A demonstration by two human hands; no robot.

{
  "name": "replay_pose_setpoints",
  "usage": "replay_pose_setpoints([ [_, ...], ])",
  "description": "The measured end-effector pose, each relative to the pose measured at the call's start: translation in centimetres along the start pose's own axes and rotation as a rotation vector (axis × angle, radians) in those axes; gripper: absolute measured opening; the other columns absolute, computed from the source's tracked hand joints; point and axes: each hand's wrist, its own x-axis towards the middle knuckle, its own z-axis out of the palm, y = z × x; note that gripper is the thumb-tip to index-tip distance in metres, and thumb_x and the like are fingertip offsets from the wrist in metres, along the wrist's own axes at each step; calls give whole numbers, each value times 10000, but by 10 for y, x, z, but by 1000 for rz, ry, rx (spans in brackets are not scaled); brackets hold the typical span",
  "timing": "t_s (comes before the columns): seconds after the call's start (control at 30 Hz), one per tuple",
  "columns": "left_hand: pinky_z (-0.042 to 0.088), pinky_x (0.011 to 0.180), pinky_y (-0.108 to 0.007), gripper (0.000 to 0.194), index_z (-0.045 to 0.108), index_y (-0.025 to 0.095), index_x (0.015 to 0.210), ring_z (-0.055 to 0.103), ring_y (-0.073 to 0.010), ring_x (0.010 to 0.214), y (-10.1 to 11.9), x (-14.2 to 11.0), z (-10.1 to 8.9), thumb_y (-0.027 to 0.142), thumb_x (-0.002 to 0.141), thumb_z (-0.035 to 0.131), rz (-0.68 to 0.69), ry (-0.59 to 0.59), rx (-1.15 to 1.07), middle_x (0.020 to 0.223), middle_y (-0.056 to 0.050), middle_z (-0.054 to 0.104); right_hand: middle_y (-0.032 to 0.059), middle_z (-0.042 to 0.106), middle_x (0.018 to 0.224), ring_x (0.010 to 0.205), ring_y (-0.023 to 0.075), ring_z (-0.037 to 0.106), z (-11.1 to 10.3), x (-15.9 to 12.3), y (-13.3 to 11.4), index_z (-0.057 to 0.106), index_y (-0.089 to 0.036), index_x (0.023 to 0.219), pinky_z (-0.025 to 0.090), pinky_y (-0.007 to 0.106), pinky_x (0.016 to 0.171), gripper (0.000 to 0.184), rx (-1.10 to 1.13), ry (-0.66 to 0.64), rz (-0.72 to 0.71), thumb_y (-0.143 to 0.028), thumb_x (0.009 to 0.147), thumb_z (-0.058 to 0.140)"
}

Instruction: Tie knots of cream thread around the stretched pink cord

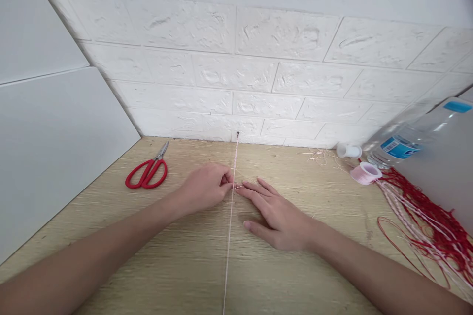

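Note:
A pale pink cord (229, 236) runs taut from a dark anchor point (238, 133) at the foot of the wall down toward the near edge of the view. Its far stretch looks knotted or braided. My left hand (212, 184) is closed beside the cord, thumb and forefinger pinching a thin thread at it. On the other side, my right hand (273, 211) has its fingers stretched out and apart, palm down over the table. Its fingertips are close to a short thread end (239, 187) just right of the cord.
Red-handled scissors (147, 172) lie at the left. To the right are a white spool (349, 150), a pink thread spool (365, 173), a plastic bottle (401, 147) leaning by the side panel, and a heap of red and pink cords (436, 226). A white brick-patterned wall (288, 34) bounds the back.

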Motion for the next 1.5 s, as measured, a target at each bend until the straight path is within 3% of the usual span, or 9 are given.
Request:
replay_pose_setpoints([
  [0.2,303,522,-251,142,645,222,748,538,-142,622,0,-1,4,349,802,611,19,-49,-27,716,20,643,91,398,1515,1437,244,289,-1,1,-1,229,-216,1507,124,519,1212,630,8,-4,-6,-388,955,479],
  [0.33,300,523,-260,138,625,213,702,529,-141,613,2,-3,6,234,809,541,-6,-96,-33,727,11,642,85,413,1506,1435,241,289,0,1,0,249,-217,1500,121,513,1213,622,-8,-2,-4,-391,951,486],
  [0.53,335,571,-277,183,613,203,734,541,-163,672,3,1,0,324,839,524,-50,-37,-99,747,0,638,77,406,1512,1440,227,280,1,0,0,250,-209,1501,121,494,1219,610,-33,-5,7,-412,966,458],
  [0.7,356,596,-277,249,593,186,759,497,-144,625,-3,10,-7,421,833,563,-178,75,-362,680,13,583,88,410,1510,1433,242,300,2,0,1,269,-212,1492,141,517,1209,603,-33,14,-6,-397,958,479],
  [0.83,417,702,-281,272,561,180,812,566,-150,768,-9,17,-10,448,851,585,-190,301,-760,832,-17,629,73,405,1515,1433,231,301,2,0,0,273,-221,1489,149,504,1212,597,-38,17,-2,-385,956,485],
  [0.93,461,764,-300,255,528,176,822,622,-173,854,-11,20,-14,419,864,591,-198,388,-1085,864,-41,647,73,413,1509,1430,229,308,2,0,0,278,-223,1486,159,507,1209,598,-43,21,-5,-378,951,497],
  [1.03,502,702,-310,216,489,186,811,610,-144,680,-12,21,-20,362,863,602,-223,432,-1248,696,10,571,79,416,1507,1425,229,317,2,0,1,287,-221,1482,168,506,1206,589,-50,27,-11,-375,953,494],
  [1.23,364,432,-217,230,482,215,824,393,-82,423,-15,21,-23,387,839,633,-224,465,-1024,520,75,409,60,404,1516,1425,214,316,5,0,3,309,-224,1472,158,488,1214,558,-74,40,-14,-363,960,482],
  [1.5,264,448,-227,260,519,216,832,339,-86,454,-26,20,-17,470,867,561,-209,413,-571,549,61,431,68,413,1510,1419,218,332,5,0,2,356,-230,1446,180,495,1207,521,-74,51,-17,-364,959,484],
])
